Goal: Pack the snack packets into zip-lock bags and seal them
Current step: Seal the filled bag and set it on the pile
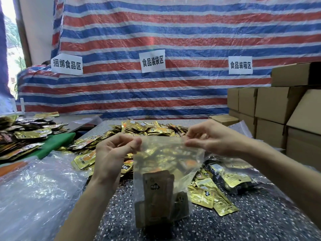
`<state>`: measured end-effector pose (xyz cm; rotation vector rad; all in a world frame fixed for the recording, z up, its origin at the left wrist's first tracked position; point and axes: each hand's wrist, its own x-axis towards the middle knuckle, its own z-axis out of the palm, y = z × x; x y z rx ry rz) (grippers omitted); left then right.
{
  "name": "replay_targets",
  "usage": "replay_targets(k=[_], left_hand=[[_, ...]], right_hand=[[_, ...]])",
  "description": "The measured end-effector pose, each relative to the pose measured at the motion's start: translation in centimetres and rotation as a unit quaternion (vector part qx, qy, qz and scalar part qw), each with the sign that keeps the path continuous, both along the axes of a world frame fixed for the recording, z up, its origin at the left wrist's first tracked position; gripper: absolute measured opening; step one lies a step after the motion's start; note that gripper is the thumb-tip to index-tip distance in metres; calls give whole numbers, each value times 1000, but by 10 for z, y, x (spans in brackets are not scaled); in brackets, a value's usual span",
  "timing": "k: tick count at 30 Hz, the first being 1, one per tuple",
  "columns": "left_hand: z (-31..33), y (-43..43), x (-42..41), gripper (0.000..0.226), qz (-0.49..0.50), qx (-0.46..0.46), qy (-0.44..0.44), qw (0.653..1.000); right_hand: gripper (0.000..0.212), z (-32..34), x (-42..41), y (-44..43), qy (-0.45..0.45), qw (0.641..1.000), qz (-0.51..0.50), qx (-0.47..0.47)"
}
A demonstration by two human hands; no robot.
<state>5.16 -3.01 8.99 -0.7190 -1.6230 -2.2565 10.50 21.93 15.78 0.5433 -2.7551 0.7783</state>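
zip-lock bag [166, 173]: clear, hanging upright over the near speckled table [251, 221], dark snack packets [159, 195] standing at its bottom | left hand [112, 153] and right hand [213, 136] each pinch a top corner | packet count inside unclear through plastic; loose gold packets [212, 197] too many to count | three wall signs [152, 62]

Daylight enters through a window [12, 49] at far left, blown out white. Illumination elsewhere is even and soft. Glare speckles the clear plastic sheet [40, 185]; wide-angle distortion bends the edges, with slight softness overall.
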Motion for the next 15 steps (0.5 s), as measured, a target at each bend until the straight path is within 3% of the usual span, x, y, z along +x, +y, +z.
replay_targets(k=[12,15], left_hand=[[3,-2,1,6,14,-18,6,1000],[4,-10,-6,20,31,4,-4,999]], right_hand=[[7,-6,14,29,10,999,7,-46],[7,-8,17,46,19,999,-27,-19]])
